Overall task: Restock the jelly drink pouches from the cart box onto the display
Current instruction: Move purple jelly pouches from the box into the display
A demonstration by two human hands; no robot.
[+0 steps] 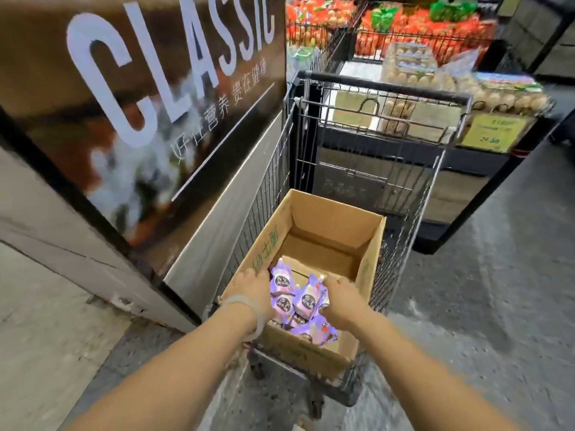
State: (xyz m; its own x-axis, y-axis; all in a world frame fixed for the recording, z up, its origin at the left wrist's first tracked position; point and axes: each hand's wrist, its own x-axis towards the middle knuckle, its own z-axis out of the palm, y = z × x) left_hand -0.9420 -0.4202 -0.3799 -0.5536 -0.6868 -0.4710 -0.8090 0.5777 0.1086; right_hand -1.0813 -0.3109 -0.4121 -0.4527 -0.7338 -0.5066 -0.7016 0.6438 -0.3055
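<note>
Both hands reach into the cardboard box (314, 219) in the wire cart (382, 141). The left hand (252, 289) and right hand (340, 298) flank a cluster of purple jelly drink pouches (295, 301) — fingers hidden, grip unclear.

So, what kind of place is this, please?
Most likely a supermarket or grocery shop. A wire shopping cart carries a cardboard box of purple jelly drink pouches, cartons of eggs sit above a yellow price sign, and bagged produce fills wire bins behind.
</note>
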